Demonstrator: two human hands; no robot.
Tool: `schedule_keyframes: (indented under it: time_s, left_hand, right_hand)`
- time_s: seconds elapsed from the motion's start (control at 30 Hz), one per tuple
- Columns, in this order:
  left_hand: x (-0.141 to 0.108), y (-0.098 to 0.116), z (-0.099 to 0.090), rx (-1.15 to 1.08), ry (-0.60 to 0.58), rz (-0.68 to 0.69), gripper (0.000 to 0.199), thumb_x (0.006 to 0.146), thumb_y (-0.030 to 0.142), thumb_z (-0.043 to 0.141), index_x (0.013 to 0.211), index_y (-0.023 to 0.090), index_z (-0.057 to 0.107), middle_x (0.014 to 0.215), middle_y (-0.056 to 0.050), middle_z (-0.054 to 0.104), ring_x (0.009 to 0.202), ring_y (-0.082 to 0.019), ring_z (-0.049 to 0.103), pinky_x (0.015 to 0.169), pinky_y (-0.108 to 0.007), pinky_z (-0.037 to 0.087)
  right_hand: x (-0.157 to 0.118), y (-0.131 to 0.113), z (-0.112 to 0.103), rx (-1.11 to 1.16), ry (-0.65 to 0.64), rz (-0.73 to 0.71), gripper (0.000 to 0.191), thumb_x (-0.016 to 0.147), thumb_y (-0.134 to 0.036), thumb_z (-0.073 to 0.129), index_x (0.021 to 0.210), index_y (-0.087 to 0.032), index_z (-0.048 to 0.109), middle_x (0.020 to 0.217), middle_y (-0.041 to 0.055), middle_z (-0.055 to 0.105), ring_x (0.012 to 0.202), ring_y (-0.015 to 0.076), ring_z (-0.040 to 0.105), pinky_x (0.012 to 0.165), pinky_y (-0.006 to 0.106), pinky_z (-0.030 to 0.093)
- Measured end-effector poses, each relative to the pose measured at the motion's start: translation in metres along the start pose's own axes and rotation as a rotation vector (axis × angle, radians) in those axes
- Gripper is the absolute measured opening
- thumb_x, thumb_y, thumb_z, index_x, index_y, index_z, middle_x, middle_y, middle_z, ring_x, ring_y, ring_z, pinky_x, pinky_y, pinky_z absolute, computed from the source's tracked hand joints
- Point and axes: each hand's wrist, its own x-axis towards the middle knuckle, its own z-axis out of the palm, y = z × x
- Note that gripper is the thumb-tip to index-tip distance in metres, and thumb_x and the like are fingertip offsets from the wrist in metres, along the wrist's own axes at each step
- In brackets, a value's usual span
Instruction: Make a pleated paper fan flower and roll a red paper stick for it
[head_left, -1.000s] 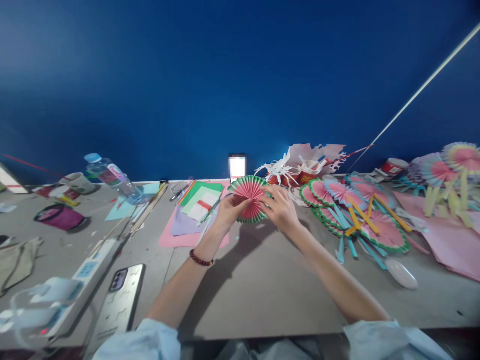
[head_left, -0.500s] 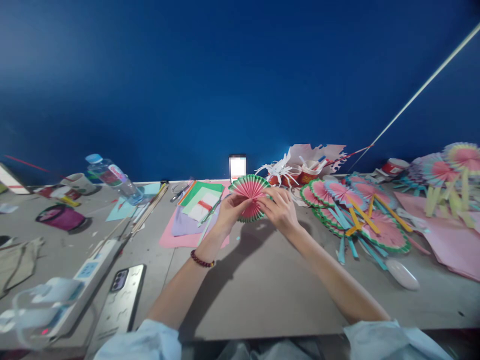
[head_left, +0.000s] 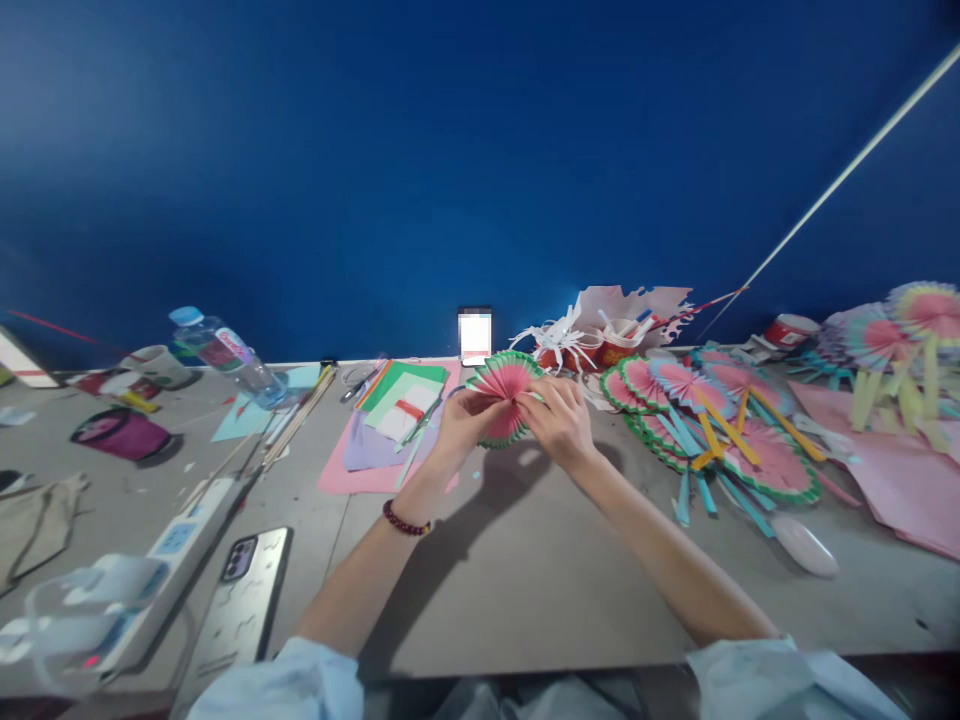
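Note:
A round pleated paper fan (head_left: 501,378), pink with a green scalloped edge, is held up above the table between both hands. My left hand (head_left: 466,425) pinches it near the centre from the left, thumb pointing inward. From the right, my right hand (head_left: 556,415) grips the fan close to the centre, its fingers bent over the pleats. The fingertips nearly meet at the middle, and they hide part of the pleats there. Behind the fan, a phone with a lit screen (head_left: 475,335) leans against the blue wall.
Finished-looking pleated fans with paper strips (head_left: 772,460) lie to the right beside a white mouse (head_left: 804,547). Coloured paper sheets (head_left: 382,450) lie left of the hands. A water bottle (head_left: 229,350), a power strip (head_left: 169,545) and a phone (head_left: 244,600) are further left.
The fan has shifted slightly to the right and turned a little in my fingers. Both hands keep their pinch near its centre.

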Motion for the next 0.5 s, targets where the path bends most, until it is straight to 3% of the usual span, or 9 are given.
schedule_keyframes:
  time_s: [0.37,0.5]
  left_hand:
    - [-0.0003,-0.0021,0.0003,0.038,-0.028,0.050,0.035,0.058,0.040,0.086,0.080,0.015,0.075,0.086,-0.011,0.077,0.081,-0.024,0.071,0.082,-0.039,0.055]
    - [0.0006,-0.0035,-0.0006,0.057,-0.015,0.055,0.034,0.058,0.037,0.085,0.082,0.015,0.075,0.085,-0.010,0.076,0.077,-0.023,0.071,0.075,-0.036,0.055]
  right_hand:
    - [0.0006,0.0057,0.0017,0.003,-0.013,-0.051,0.017,0.093,-0.017,0.054,0.092,-0.021,0.070,0.092,0.0058,0.070,0.094,0.0200,0.060,0.086,0.036,0.043]
    - [-0.0004,0.0038,0.0027,-0.029,-0.049,-0.055,0.017,0.093,-0.016,0.053,0.089,-0.020,0.069,0.091,0.0063,0.071,0.093,0.0199,0.060,0.086,0.035,0.042]
